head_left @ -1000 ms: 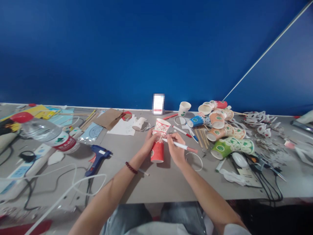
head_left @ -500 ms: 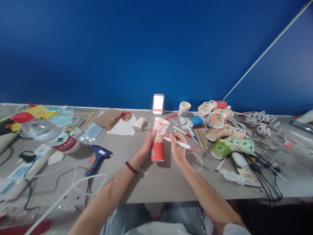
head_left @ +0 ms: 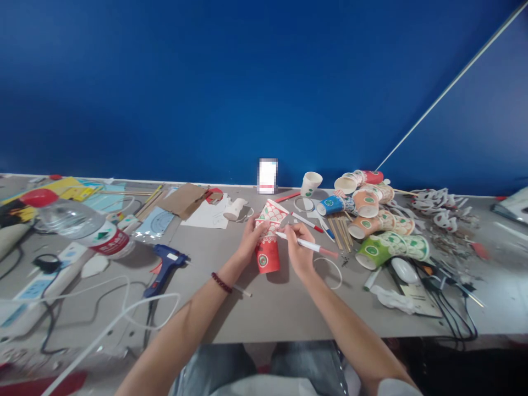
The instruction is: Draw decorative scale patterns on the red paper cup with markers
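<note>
Joined paper cups (head_left: 268,254), red and white with a scale pattern, rest in my left hand (head_left: 249,237), which is closed around their left side. The upper cup leans to the right over the red lower one. In my right hand (head_left: 300,245) is a white marker with a red end (head_left: 312,246), pinched between the fingers; its tip points left, at or close to the patterned middle of the cups. Whether the tip touches the paper I cannot tell. Just behind the cups lies a cut white paper cup piece (head_left: 236,209).
On the left are a blue glue gun (head_left: 165,268), a large water bottle (head_left: 88,226) and a power strip (head_left: 47,286). At the right lie several joined coloured cups (head_left: 373,248), wooden sticks (head_left: 340,232) and a blurred heap of scraps. A blurred phone-like screen (head_left: 268,176) stands against the blue wall.
The paper cups have turned in my left hand; the upper cup now leans to the right and the green emblem faces more to the front. My right hand with the marker stays nearly where it was.
</note>
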The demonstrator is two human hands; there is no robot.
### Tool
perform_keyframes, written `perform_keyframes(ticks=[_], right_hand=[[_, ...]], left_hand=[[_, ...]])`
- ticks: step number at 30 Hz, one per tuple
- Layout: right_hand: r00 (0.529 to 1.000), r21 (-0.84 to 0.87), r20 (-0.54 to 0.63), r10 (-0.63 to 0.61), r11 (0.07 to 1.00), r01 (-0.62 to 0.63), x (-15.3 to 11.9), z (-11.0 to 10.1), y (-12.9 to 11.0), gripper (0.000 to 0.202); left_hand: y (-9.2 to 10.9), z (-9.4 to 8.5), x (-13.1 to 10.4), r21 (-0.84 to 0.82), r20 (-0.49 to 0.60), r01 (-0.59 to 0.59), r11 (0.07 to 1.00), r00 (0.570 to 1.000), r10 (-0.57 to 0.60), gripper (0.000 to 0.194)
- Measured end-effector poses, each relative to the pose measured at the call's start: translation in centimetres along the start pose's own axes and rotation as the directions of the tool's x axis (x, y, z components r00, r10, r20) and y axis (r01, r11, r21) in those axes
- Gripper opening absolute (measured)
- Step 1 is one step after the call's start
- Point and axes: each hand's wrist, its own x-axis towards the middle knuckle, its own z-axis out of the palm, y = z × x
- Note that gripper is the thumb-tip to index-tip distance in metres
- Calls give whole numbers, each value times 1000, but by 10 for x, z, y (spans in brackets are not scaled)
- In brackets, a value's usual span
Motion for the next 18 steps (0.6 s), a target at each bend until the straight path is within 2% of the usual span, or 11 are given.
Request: perform_keyframes(ticks=[11, 18], right_hand=[[996, -110, 90, 7, 994, 3, -2, 0, -2, 26], [995, -151, 102, -3, 988, 18, -3, -1, -2, 25]], left_hand=[[-2, 0, 2, 59, 10, -32, 998, 999, 31, 35], [0, 1, 0, 100, 7, -31, 995, 1000, 31, 35]])
